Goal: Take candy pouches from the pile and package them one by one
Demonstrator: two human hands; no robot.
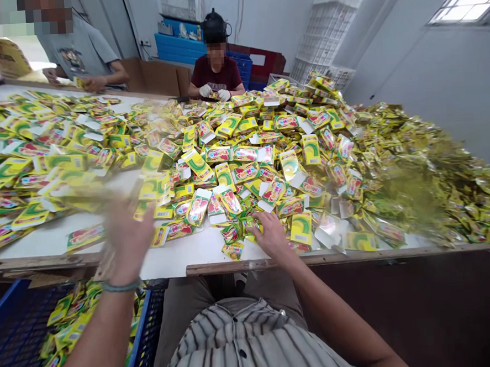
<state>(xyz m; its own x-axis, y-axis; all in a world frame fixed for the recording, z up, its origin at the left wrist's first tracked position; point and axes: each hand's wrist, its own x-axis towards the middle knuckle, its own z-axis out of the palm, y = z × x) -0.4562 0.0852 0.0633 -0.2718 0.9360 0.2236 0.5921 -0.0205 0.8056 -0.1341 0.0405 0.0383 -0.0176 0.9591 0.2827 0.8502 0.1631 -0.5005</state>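
Note:
My right hand (272, 234) is at the front of the table, its fingers closed on a small green foil packet (246, 224). Beside that lie another foil packet (231, 233) and a yellow one (233, 251). My left hand (127, 235), with a band at the wrist, is over the table's front edge on the left. Motion smears its fingers, so whether it holds anything cannot be made out. A flat yellow-green carton (85, 237) lies just left of it. In front of my right hand, small printed cartons (231, 200) are heaped, several with open white flaps.
Foil packets (427, 178) form a large mound on the right. More flat cartons (15, 170) spread over the left of the white table (162, 261). A blue crate (153, 316) with filled cartons stands below left. Two people (215, 72) work across the table.

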